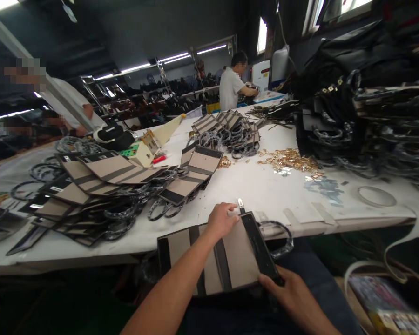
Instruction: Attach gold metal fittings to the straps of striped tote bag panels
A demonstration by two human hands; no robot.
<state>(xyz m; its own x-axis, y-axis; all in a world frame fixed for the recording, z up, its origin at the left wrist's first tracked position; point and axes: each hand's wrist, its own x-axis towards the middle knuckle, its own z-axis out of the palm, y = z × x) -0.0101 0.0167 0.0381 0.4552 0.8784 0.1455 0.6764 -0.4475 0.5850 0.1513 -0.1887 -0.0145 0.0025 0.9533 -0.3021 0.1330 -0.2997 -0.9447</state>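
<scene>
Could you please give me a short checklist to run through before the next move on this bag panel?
1. Left hand on the bag panel's top edge: ok.
2. Right hand gripping the panel's lower corner by the black trim strip: ok.
3. Panel flat on the table edge and lap: ok.
4. Small metal tool within reach: ok.
5. Gold hardware pile within reach: cannot tell.
6. Handle loop free of snags: cannot tell.
</scene>
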